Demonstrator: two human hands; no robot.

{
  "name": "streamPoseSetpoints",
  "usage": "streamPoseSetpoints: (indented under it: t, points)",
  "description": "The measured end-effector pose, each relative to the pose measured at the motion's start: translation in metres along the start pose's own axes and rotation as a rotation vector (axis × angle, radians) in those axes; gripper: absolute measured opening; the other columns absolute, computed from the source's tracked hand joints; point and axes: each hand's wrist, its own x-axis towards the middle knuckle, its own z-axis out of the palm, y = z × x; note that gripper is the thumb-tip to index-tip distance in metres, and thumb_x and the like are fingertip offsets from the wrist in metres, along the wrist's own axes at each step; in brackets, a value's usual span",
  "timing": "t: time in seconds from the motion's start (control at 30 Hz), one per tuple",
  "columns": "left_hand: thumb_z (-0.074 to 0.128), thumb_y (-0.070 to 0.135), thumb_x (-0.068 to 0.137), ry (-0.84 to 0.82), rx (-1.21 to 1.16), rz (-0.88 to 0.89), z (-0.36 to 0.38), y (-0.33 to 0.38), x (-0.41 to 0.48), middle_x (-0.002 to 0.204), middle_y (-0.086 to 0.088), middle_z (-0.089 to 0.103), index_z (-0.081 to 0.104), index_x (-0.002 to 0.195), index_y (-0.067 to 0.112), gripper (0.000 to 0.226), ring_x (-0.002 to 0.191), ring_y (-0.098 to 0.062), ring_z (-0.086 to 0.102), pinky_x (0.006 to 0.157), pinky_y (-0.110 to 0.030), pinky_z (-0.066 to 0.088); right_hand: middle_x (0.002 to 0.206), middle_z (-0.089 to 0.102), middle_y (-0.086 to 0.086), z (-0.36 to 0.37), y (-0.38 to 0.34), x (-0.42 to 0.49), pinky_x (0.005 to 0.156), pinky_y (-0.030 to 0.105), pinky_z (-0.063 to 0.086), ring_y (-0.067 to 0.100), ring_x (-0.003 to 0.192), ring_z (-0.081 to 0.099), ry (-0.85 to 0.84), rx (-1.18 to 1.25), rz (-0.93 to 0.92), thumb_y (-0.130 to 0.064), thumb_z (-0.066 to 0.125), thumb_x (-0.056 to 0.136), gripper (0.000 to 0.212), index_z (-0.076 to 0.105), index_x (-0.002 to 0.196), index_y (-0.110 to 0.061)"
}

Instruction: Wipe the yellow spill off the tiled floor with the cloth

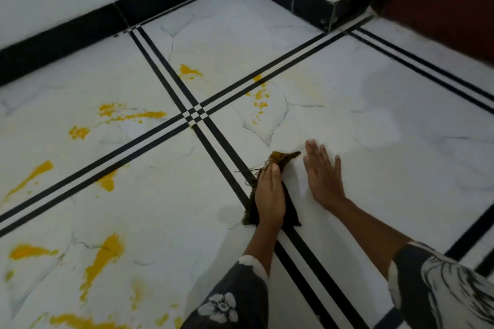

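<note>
A dark, frayed cloth (282, 161) with yellow stains lies on the white tiled floor (387, 120), across a black double stripe. My left hand (270, 195) presses flat on the cloth with straight fingers. My right hand (322, 173) rests flat on the bare tile just right of the cloth, fingers straight. Yellow spill (101, 259) lies in several streaks and patches over the tiles to the left, with more yellow spill patches (259, 96) beyond the stripe crossing.
Black double stripes (195, 113) cross ahead of my hands. A white wall with black skirting (80, 32) runs along the back, and a wall corner (328, 8) juts out at the top right beside a dark red surface (441, 8).
</note>
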Motion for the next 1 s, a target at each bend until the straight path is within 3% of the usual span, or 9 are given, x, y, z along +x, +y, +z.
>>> streamPoseSetpoints:
  t: [0.1,0.2,0.27,0.4,0.5,0.6,0.73,0.87,1.0]
  points:
    - [0.029,0.037,0.102,-0.148,-0.766,-0.411,0.007,0.038,0.015,0.119,-0.005,0.062,0.057,0.122,0.013,0.042,0.113,-0.023,0.057,0.094,-0.031,0.045,0.157,0.000,-0.008,-0.013,0.002,-0.004,0.112,0.035,-0.016,0.006,0.143,-0.007,0.061,0.178,0.078,-0.033,0.011,0.101,0.048,0.003,0.148,-0.025]
    - [0.022,0.049,0.099,-0.295,-0.944,-0.534,-0.016,0.047,0.037,0.121,-0.013,0.060,0.053,0.125,0.008,0.058,0.103,-0.028,0.058,0.089,-0.039,0.045,0.157,0.000,-0.008,-0.023,0.000,0.000,0.112,0.035,-0.015,0.007,0.143,-0.006,0.148,0.267,0.101,-0.034,0.009,0.100,0.049,0.004,0.148,-0.025]
    - [0.021,0.052,0.098,-0.288,-0.788,-0.489,-0.040,0.037,0.055,0.126,-0.015,0.057,0.050,0.129,0.007,0.062,0.107,-0.027,0.057,0.093,-0.039,0.043,0.157,0.001,-0.007,-0.027,-0.008,0.004,0.113,0.036,-0.014,0.008,0.143,-0.005,0.185,0.283,0.101,-0.036,0.010,0.100,0.050,0.004,0.148,-0.025]
    - [0.035,0.038,0.100,0.187,-0.141,-0.196,-0.094,0.009,0.086,0.134,-0.013,0.054,0.059,0.123,0.010,0.044,0.117,-0.025,0.053,0.101,-0.036,0.037,0.157,0.001,-0.004,-0.017,-0.031,0.011,0.114,0.037,-0.009,0.011,0.144,-0.002,0.235,0.040,0.010,-0.054,0.004,0.094,0.064,0.005,0.148,-0.021]
    - [0.027,0.031,0.102,0.072,0.475,0.111,-0.109,-0.008,0.114,0.153,-0.008,0.029,0.032,0.145,0.015,0.046,0.142,-0.022,0.024,0.115,-0.040,0.016,0.157,0.003,-0.001,0.011,-0.064,0.014,0.113,0.033,-0.008,0.013,0.144,0.000,0.199,-0.064,-0.169,-0.061,-0.008,0.085,0.078,0.006,0.148,-0.019]
    - [0.022,0.033,0.102,-0.025,0.869,0.209,-0.105,-0.016,0.142,0.159,-0.006,0.004,0.008,0.150,0.015,0.053,0.146,-0.019,-0.001,0.117,-0.041,0.000,0.155,0.017,0.007,0.047,-0.095,0.021,0.114,0.033,0.003,0.020,0.143,0.014,0.122,-0.110,-0.241,-0.053,-0.015,0.087,0.079,0.016,0.147,-0.011]
    - [0.019,0.038,0.101,-0.034,1.011,0.226,-0.099,-0.029,0.171,0.159,-0.005,0.000,0.002,0.150,0.014,0.057,0.146,-0.016,-0.004,0.117,-0.037,-0.005,0.141,0.044,0.016,0.077,-0.106,0.046,0.106,0.041,0.032,0.026,0.129,0.045,0.094,-0.224,-0.166,-0.045,-0.001,0.097,0.073,0.043,0.135,-0.001]
    - [0.015,0.040,0.101,0.028,1.064,0.230,-0.092,-0.042,0.177,0.159,-0.004,0.001,0.002,0.150,0.014,0.057,0.146,-0.015,-0.002,0.116,-0.035,-0.007,0.142,0.043,0.015,0.075,-0.099,0.086,0.110,0.037,0.026,0.025,0.131,0.042,0.092,-0.313,-0.296,-0.045,0.004,0.097,0.069,0.041,0.136,-0.001]
    - [-0.006,0.046,0.089,0.042,1.034,0.256,-0.092,-0.042,0.171,0.159,-0.003,0.004,0.003,0.150,0.015,0.069,0.146,-0.015,0.000,0.117,-0.037,-0.005,0.144,0.041,0.011,0.059,-0.088,0.106,0.109,0.036,0.027,0.023,0.132,0.041,0.010,-0.437,-0.452,-0.044,0.001,0.099,0.068,0.039,0.138,-0.005]
